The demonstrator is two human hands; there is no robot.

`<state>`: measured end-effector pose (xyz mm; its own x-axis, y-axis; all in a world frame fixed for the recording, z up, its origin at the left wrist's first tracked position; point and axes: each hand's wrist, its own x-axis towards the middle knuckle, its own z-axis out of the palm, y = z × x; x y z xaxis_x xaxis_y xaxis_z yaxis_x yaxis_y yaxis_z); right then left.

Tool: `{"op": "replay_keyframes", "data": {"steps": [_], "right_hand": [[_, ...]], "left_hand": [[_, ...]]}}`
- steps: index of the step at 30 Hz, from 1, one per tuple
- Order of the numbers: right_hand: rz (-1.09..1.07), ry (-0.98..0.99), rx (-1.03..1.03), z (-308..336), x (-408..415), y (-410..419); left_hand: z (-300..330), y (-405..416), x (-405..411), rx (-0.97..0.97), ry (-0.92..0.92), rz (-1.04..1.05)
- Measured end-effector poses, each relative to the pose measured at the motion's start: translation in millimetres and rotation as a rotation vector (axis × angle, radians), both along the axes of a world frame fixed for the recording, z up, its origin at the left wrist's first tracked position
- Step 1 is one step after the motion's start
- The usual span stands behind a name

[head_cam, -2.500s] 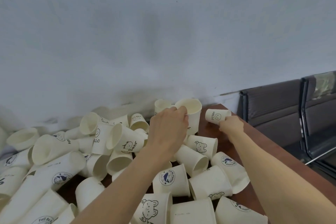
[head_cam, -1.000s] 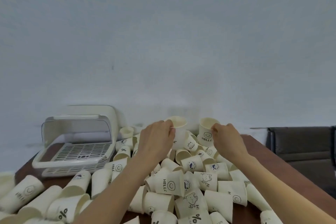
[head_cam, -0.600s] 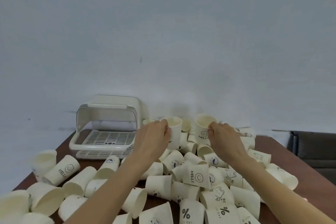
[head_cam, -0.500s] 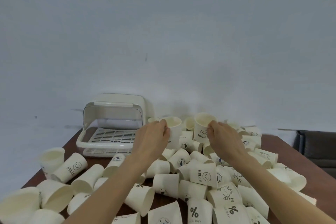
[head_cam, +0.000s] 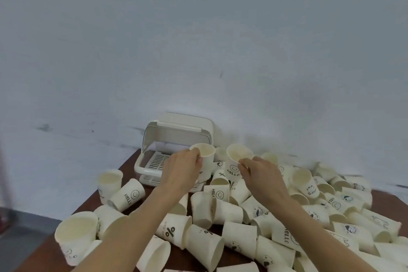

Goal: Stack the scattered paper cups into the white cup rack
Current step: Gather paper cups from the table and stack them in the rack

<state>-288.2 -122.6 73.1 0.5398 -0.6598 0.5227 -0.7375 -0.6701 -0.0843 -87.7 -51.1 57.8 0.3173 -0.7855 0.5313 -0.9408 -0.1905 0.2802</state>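
cups (head_cam: 239, 235): cream, black prints | rack (head_cam: 176, 130): white | table (head_cam: 130, 161): seemingly reddish-brown

A single head-worn wide-angle camera looks forward and slightly down across the table (head_cam: 130, 163), close above its near edge, facing the white cup rack (head_cam: 176, 137) against the far wall (head_cam: 198, 40).

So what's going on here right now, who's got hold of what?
A person is working through a pile of paper cups on a brown table. The left hand grips one upright cup; the right hand grips another upright cup printed HELLO with a smiley. Both are held above the pile, just in front of the white cup rack, whose lid is open. No cups are visible on its grid; many cups lie scattered around.
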Motion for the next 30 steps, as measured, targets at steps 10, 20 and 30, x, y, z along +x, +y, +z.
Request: {"op": "replay_keyframes", "data": {"steps": [10,20,30], "right_hand": [[0.077,0.048,0.002,-16,63,-15],[0.092,0.073,0.029,-45,122,-27],[0.061,0.127,0.041,-75,171,-42]], "left_hand": [[-22,-10,64,0.002,0.026,0.183],[-56,-38,101,-0.007,0.087,0.295],[-88,-50,127,0.137,0.146,0.308]]}}
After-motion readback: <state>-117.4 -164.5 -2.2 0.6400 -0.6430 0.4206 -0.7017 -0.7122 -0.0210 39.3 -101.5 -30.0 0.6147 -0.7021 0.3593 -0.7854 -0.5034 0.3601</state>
